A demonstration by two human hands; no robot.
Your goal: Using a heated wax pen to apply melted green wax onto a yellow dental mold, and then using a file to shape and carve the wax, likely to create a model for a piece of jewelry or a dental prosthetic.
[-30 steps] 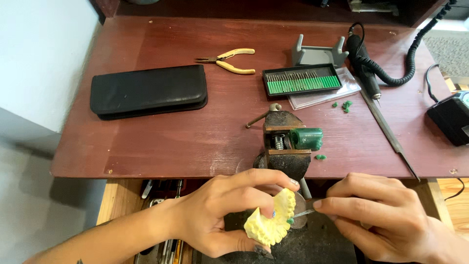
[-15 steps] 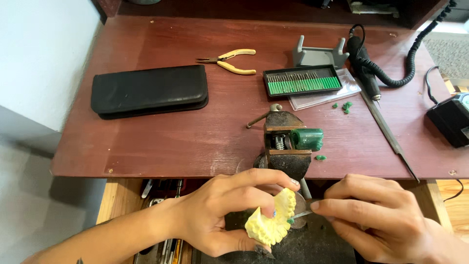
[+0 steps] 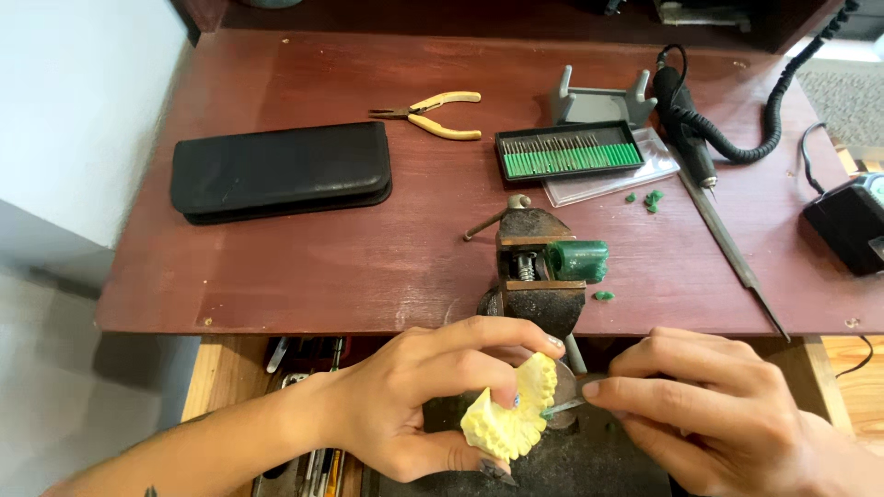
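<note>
While we work low, in front of the bench edge, the hands meet just below the vise.

L hand (image 3: 414, 410): closed round a yellow dental cast (image 3: 512, 414), thumb under, fingers curled over the top; we tilt it so the tooth side faces the tool.
Dental cast: off the bench, in the L hand, just below and in front of the bench vise (image 3: 537, 267), over a dark surface.
R hand (image 3: 709, 414): fingers pinched on a thin metal hand tool (image 3: 569, 403), pen-style for control; tip touches the cast's R edge. Tool type: we cannot tell, mostly hidden.
Bench vise: clamped at the front edge of the reddish wooden bench (image 3: 304, 267), w/ a green block (image 3: 578, 260) at its jaw end; near the hands, so w/in easy reach.
Green chips (image 3: 647, 197): scattered beside the vise and near the bur set.
Bur set (image 3: 569, 149): open box, green bases in rows, lying mid-bench.
Rotary handpiece (image 3: 686, 129): parked to the R w/ coiled cord, beside a long file (image 3: 732, 248).
Pliers (image 3: 433, 114), black case (image 3: 281, 171): far L, well apart from the work.
</note>
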